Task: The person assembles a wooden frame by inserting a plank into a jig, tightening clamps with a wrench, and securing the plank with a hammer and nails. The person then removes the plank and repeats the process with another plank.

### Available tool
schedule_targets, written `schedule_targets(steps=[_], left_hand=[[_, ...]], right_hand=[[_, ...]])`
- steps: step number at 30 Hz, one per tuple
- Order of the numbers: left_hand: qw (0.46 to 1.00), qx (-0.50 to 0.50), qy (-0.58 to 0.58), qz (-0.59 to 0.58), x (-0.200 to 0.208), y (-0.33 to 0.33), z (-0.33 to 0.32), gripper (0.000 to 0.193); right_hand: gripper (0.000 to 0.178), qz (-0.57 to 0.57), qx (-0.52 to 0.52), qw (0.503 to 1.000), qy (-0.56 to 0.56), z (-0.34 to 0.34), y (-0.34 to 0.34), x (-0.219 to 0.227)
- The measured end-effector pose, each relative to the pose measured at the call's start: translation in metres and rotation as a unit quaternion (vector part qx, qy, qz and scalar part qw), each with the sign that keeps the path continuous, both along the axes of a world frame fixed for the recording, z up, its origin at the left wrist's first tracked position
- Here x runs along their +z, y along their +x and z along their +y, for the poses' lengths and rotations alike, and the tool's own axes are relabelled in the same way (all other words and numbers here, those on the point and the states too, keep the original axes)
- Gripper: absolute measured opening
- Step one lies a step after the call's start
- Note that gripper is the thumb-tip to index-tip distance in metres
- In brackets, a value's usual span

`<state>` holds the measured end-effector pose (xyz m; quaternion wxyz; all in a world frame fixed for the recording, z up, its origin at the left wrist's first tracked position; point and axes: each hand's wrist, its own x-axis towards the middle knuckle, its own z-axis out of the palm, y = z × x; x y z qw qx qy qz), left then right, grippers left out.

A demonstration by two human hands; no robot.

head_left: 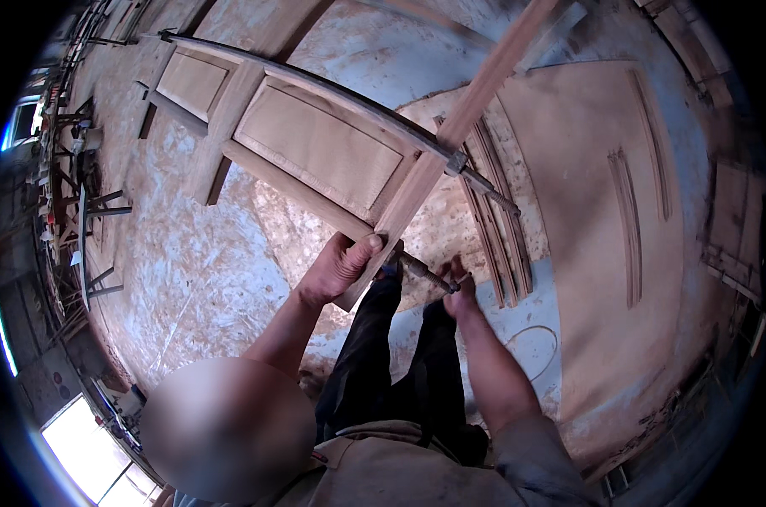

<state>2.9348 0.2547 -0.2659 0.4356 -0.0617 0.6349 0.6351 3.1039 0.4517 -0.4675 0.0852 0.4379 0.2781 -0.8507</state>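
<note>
A wooden panelled door frame runs diagonally from the upper left to the middle. My left hand is closed round the lower part of its near stile, the thumb on top and the fingers mostly hidden. One bar clamp lies across the top of the frame, its screw sticking out past the stile. A second clamp's threaded screw comes out from below the stile beside my left hand. At that screw's end is my right hand, fingers curled about it.
Several narrow wood strips lie right of the frame. More strips rest on a large brown sheet over the dusty floor. Racks and tools line the left side. My legs stand close below the stile.
</note>
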Motion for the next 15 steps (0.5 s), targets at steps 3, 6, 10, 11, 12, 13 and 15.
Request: schedule_targets(steps=[3, 6, 10, 11, 12, 13, 15], left_hand=[[1.000, 0.007, 0.001, -0.003, 0.002, 0.002, -0.002, 0.062], [0.999, 0.029, 0.002, 0.024, -0.013, 0.008, -0.004, 0.062], [0.999, -0.015, -0.026, 0.025, -0.008, 0.005, -0.006, 0.065], [0.999, -0.010, 0.013, 0.045, -0.001, 0.003, -0.004, 0.064], [0.999, -0.007, 0.015, 0.031, -0.006, 0.007, -0.005, 0.063], [1.000, -0.001, 0.017, 0.023, -0.010, 0.007, -0.008, 0.062], [0.999, -0.004, 0.028, 0.022, -0.005, 0.004, -0.004, 0.063]], right_hand=[[0.048, -0.068, 0.033, 0.994, -0.077, -0.035, 0.028, 0.020], [0.057, -0.044, 0.026, 0.996, -0.076, -0.061, 0.051, 0.043], [0.063, -0.085, 0.046, 0.982, -0.162, -0.073, 0.058, 0.128], [0.064, -0.095, 0.060, 0.976, -0.187, -0.075, 0.062, 0.145], [0.063, -0.107, 0.068, 0.971, -0.203, -0.076, 0.066, 0.162], [0.062, -0.114, 0.081, 0.966, -0.219, -0.076, 0.063, 0.179], [0.059, -0.126, 0.096, 0.956, -0.246, -0.072, 0.066, 0.209]])
